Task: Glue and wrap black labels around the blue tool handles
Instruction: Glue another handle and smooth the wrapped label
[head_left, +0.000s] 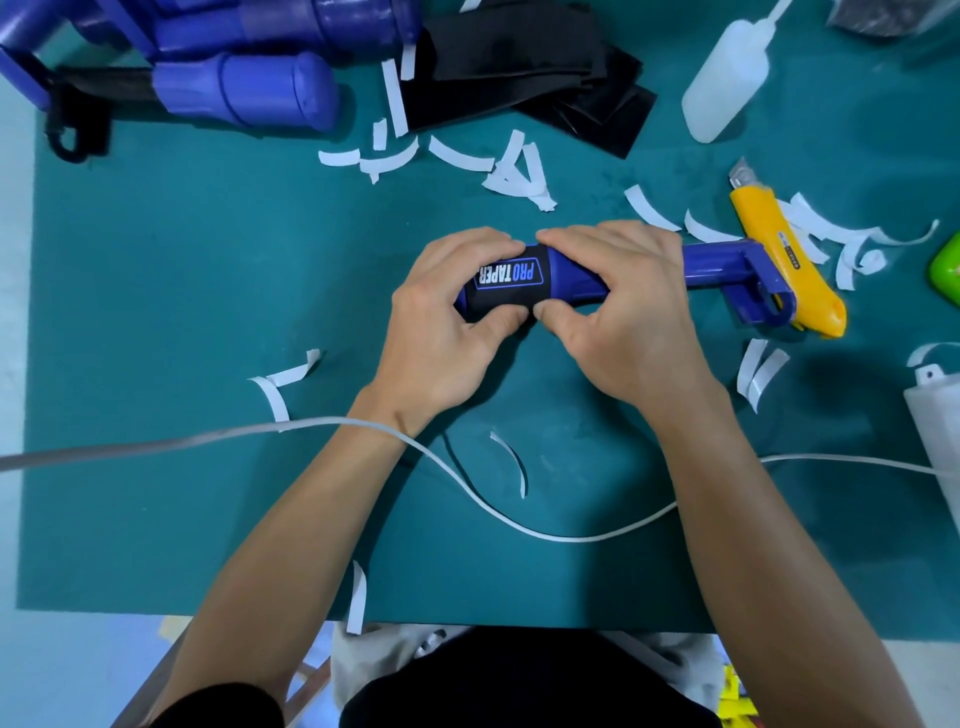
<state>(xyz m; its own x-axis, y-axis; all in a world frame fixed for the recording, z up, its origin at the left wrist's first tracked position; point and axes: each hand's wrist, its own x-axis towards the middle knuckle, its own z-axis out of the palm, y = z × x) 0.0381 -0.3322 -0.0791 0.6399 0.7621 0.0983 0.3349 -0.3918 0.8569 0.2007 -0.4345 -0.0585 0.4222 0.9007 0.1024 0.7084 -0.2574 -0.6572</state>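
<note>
Your left hand (447, 312) curls round the butt end of the blue plastic tool handle (717, 264), fingertips over the top and thumb pressing from the near side. Your right hand (618, 306) grips the same handle just beside it, and its thumb meets the left thumb on the near underside.

Between the two hands sits the black label printed "PRO TAPER" (511, 280), wrapped on the grip with its lettering upside down to you.

The handle lies across your body over the teal-covered table (208, 312); whether it rests on it I cannot tell. Its long axis runs left to right, with the butt to your left. The hooked frame end reaches out past your right hand and overlaps the yellow utility knife (779, 249).

The label's closing edge probably lies under your thumbs. If so, any smoothing should roll around that left-right axis, toward or away from you, not along it. Both hands are equally near.

Farther out:
- the stack of black label sheets (545, 88) is at the far centre
- the white squeeze bottle (727, 78) is beyond on the right
- the unlabelled blue handles (244, 88) are at the far left
</note>
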